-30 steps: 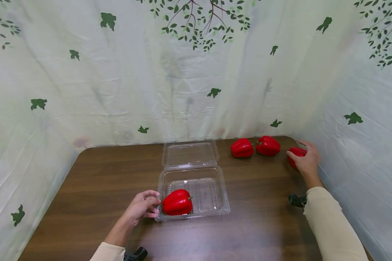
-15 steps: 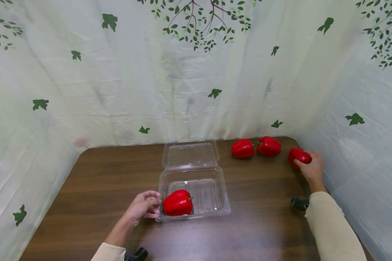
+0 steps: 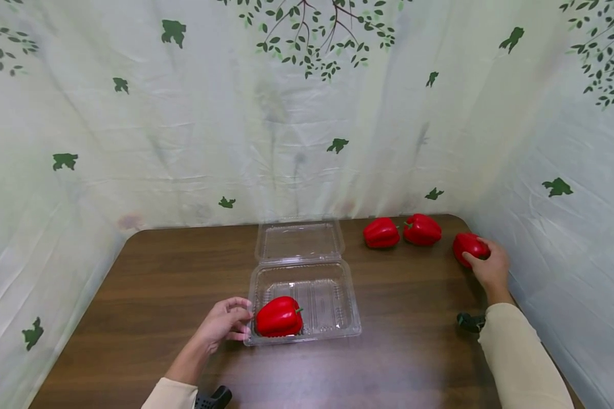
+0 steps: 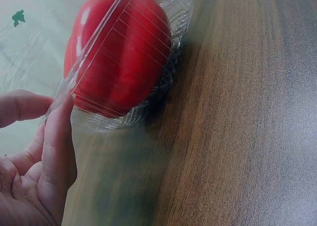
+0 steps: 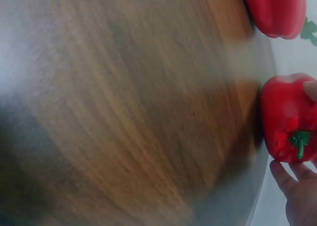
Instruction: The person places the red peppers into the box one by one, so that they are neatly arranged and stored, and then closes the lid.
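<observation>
In the head view a clear plastic clamshell container lies open on the table, its lid folded back toward the curtain. One red bell pepper rests on its side in the left part of the base. My left hand pinches the container's left rim; the left wrist view shows thumb and fingertips on the clear edge. At the table's far right corner my right hand grips another red bell pepper, thumb on one side and fingers on the other. Its green stem shows in the right wrist view.
Two more red bell peppers, one left and one right, lie side by side along the back edge of the wooden table. A pale leaf-printed curtain hangs close behind the table and on both sides.
My right hand has shifted slightly toward me and right around the far-right bell pepper, so more of the pepper shows. The left hand and container have stayed in place.
</observation>
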Demonstrator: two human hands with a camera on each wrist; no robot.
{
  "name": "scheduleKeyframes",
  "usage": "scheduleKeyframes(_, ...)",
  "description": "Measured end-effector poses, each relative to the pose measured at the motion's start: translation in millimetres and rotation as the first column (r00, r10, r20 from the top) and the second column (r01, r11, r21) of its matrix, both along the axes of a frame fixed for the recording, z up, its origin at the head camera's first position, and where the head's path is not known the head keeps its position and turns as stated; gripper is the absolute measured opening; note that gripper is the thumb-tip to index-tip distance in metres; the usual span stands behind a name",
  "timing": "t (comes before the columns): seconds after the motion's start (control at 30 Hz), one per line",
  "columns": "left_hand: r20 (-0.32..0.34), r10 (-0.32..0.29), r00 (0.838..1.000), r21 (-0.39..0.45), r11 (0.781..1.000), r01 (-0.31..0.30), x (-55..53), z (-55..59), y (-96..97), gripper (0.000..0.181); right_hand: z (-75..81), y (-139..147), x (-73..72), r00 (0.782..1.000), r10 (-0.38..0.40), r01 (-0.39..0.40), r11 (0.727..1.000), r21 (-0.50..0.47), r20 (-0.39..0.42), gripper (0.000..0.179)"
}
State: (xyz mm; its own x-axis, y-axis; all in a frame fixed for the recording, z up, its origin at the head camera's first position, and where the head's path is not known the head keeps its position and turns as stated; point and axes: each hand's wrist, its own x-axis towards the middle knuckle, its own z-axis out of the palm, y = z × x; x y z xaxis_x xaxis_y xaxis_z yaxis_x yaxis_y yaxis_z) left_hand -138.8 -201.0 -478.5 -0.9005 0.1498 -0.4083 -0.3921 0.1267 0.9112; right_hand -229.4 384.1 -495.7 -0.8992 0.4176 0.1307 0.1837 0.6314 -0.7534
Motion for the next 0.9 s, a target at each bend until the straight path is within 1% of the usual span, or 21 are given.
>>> scheduleKeyframes(0.13, -0.002, -0.002, 1.0, 0.003, 1.0, 0.002, 0.4, 1.8, 0.2, 0.03, -0.3, 0, 2.2, 1.0, -0.002, 0.002, 1.0, 0.008, 0.004, 0.058)
scheduleKeyframes(0.37, 0.005, -0.007, 1.0, 0.005, 1.0, 0.007, -0.2, 1.7, -0.1, 0.03, -0.8, -2, 7.8, 1.0, 0.009, -0.009, 1.0, -0.022, -0.002, 0.062)
scheduleKeyframes(0.57, -0.003, 0.0, 1.0, -0.003, 1.0, 0.0, -0.7, 2.1, -0.3, 0.03, 1.6, -5, 10.4, 0.996, 0.051, -0.051, 0.999, -0.005, -0.07, 0.058)
scheduleKeyframes(0.67, -0.003, 0.003, 1.0, -0.005, 1.0, -0.003, -0.4, 1.9, -0.3, 0.031, 5.3, -8, 13.9, 0.994, 0.071, -0.071, 0.998, 0.002, -0.087, 0.056)
scheduleKeyframes(0.8, 0.0, -0.005, 1.0, -0.001, 1.0, 0.005, 0.3, 1.1, -0.6, 0.032, 13.1, -13, 20.3, 0.992, 0.106, -0.106, 0.994, -0.005, -0.065, 0.059)
scheduleKeyframes(0.9, -0.001, -0.005, 1.0, -0.002, 1.0, 0.005, 0.4, 0.3, -0.9, 0.031, 20.9, -16, 23.4, 0.99, 0.131, -0.132, 0.991, -0.027, -0.052, 0.061)
